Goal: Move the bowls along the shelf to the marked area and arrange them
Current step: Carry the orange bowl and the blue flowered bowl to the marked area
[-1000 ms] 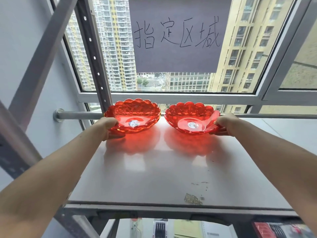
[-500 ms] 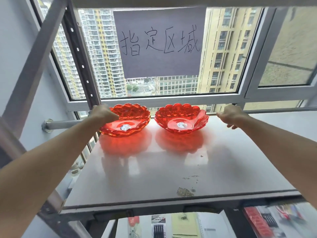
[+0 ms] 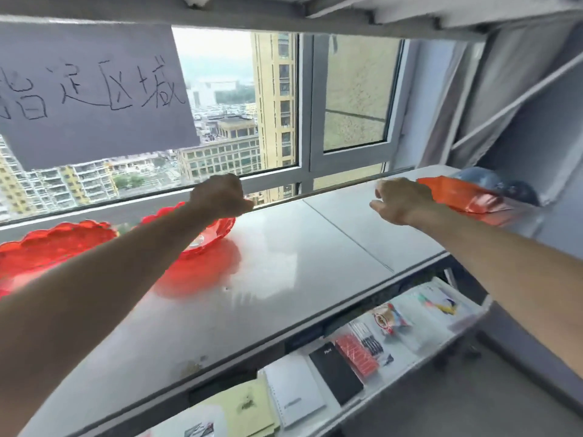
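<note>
White shelf (image 3: pixel 284 247) under a window, two red bowls at its left below a handwritten sign (image 3: pixel 91 89), more bowls at its far right.

The left bowl (image 3: pixel 50 244) and the second bowl (image 3: pixel 217 227) stand side by side at the far left of the shelf, close together; the left forearm crosses in front of the second one. The left hand (image 3: pixel 222 195) is curled into a loose fist with nothing in it, above and just right of the second bowl's rim, not touching it. The right hand (image 3: pixel 400 200) has its fingers (image 3: pixel 380 205) loosely spread and bare, just left of a blurred orange-red bowl (image 3: pixel 463 197) at the far right; whether it touches the rim I cannot tell. A blue bowl (image 3: pixel 495 184) lies behind that one.
</note>
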Tool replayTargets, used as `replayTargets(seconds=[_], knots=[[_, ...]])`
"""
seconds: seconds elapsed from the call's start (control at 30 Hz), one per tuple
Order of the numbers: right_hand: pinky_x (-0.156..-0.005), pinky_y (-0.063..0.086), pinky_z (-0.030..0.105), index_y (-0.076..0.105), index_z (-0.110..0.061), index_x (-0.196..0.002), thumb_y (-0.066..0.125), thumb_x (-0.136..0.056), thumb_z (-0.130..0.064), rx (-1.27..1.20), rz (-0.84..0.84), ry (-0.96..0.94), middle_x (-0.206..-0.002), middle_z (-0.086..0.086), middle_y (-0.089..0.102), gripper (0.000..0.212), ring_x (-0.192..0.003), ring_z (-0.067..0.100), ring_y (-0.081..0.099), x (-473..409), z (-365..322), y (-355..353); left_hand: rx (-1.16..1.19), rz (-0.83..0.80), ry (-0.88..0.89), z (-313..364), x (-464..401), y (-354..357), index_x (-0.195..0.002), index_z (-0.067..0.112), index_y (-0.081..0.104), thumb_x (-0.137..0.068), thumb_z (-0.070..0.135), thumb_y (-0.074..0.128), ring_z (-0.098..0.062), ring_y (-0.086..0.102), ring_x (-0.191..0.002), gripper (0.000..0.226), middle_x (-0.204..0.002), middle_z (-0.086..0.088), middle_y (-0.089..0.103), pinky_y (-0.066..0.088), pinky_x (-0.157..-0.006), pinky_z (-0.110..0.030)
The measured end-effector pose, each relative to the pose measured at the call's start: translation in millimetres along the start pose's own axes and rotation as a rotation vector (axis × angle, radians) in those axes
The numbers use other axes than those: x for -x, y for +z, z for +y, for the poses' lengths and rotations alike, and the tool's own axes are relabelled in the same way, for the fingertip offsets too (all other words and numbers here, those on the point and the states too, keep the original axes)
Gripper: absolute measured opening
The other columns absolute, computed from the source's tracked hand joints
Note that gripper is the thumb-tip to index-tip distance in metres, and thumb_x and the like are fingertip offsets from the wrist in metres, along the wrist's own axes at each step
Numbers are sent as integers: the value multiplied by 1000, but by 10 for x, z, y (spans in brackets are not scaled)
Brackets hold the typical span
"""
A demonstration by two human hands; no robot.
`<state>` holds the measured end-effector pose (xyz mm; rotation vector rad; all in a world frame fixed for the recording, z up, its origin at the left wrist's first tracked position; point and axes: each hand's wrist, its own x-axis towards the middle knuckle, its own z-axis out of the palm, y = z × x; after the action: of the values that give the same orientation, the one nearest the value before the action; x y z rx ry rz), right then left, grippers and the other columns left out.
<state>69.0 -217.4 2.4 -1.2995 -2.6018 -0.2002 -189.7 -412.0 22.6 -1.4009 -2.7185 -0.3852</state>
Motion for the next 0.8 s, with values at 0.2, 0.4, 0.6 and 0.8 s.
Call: replayTargets(seconds=[0.2, 0.4, 0.6, 0.8], knots=[[-89, 50, 38, 64, -11, -106, 54, -87, -40, 69, 19, 53, -116, 17, 66, 37, -107, 34, 62, 139, 1373, -102, -22, -15, 165, 1577, -252, 499, -79, 12, 61, -78, 38, 62, -34, 64, -96, 27, -100, -16, 69, 55, -81, -39], [-84, 49, 38, 65, -12, -99, 54, -87, -42, 116, 38, 95, -114, 12, 67, 34, -106, 31, 63, 87, 2584, -115, 4, -37, 206, 2888, -499, 937, -96, 14, 69, -78, 40, 62, -30, 63, -97, 32, -104, -10, 69, 48, -71, -32], [-83, 50, 38, 64, -14, -104, 56, -85, -33, 151, 9, 119, -113, 11, 66, 28, -105, 32, 64, -214, 3374, 52, 8, -41, 202, 3652, -848, 1251, -99, 14, 70, -81, 40, 60, -31, 64, -99, 33, -105, -8, 70, 53, -78, -36], [-75, 46, 36, 59, -16, -108, 57, -84, -32, 156, -42, 113, -112, 8, 64, 29, -103, 32, 62, -605, 3890, 349, 4, -71, 120, 3908, -1374, 1485, -100, 13, 69, -75, 35, 65, -32, 62, -102, 34, -109, -11, 69, 50, -77, -34]])
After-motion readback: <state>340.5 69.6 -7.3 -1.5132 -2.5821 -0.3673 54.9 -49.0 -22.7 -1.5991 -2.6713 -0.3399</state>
